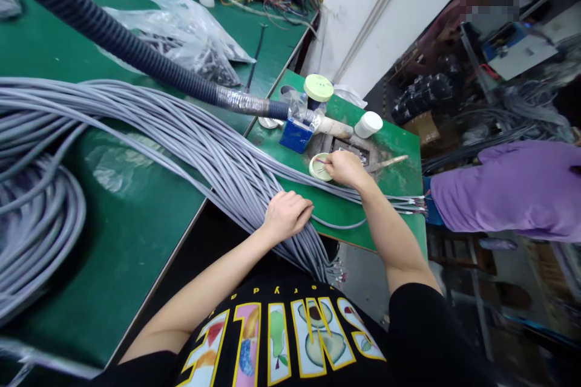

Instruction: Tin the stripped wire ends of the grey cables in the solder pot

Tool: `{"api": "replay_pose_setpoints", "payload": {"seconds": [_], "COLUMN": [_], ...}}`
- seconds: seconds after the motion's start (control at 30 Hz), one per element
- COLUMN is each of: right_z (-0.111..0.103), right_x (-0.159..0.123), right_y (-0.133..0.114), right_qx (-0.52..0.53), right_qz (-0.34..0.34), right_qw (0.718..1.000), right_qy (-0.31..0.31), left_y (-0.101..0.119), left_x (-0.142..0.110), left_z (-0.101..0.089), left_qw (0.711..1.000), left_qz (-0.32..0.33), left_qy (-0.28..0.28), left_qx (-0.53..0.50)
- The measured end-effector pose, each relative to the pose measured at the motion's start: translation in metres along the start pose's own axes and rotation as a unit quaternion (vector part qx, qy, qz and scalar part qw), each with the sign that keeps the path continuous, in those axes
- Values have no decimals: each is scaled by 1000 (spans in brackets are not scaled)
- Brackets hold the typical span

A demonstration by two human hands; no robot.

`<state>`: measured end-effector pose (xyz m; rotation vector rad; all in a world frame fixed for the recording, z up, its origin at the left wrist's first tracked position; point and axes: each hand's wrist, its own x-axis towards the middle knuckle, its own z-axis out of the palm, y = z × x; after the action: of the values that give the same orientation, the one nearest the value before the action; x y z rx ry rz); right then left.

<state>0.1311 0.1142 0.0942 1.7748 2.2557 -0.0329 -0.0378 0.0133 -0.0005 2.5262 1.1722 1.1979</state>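
A thick bundle of grey cables [213,151] runs across the bench from the left and passes under my hands. My left hand [287,215] is closed over part of the bundle, with its fingers curled round the cables. My right hand [345,168] pinches the thin wires of a cable end. These wire tips point into a shallow, pale yellow round dish [320,167]. Just behind the right hand is a dark metal pot [351,148], partly hidden by it. A flat wooden-looking stick [388,163] lies to the right.
A ribbed black hose [149,63] crosses above the cables to a nozzle beside a blue box [296,135]. Near it stand a yellow-lidded container [318,88] and a white jar [368,124]. Plastic bags [190,30] lie behind. A person in purple [508,187] is at right.
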Motion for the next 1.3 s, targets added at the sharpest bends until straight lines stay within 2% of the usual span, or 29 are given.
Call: {"api": "replay_pose_setpoints", "payload": {"seconds": [0.17, 0.3, 0.47, 0.7, 1.03, 1.13, 1.2, 1.3], "right_z": [-10, -12, 5, 18, 24, 18, 11, -1], "right_x": [-10, -13, 1, 19, 28, 17, 2, -35], "right_y": [23, 61, 90, 92, 93, 95, 95, 86], "right_qx": [55, 76, 59, 48, 56, 94, 155, 280], "right_qz": [-6, 61, 138, 165, 165, 149, 123, 79], "right_qw": [998, 993, 988, 985, 985, 984, 978, 949], "right_qy": [34, 62, 42, 7, 11, 32, 60, 119], "left_y": [0, 0, 0, 0, 0, 0, 0, -1], "left_x": [-1, 0, 1, 1, 0, 1, 1, 1], "left_z": [0, 0, -1, -1, 0, 0, 1, 0], "left_qw": [1000, 1000, 1000, 1000, 1000, 1000, 1000, 1000], "left_qz": [2, 5, 5, 1, -4, -5, -3, -3], "left_qy": [4, 2, 4, 2, -2, 0, 3, 8], "left_qx": [2, -2, 5, -7, 2, 6, 5, 2]}}
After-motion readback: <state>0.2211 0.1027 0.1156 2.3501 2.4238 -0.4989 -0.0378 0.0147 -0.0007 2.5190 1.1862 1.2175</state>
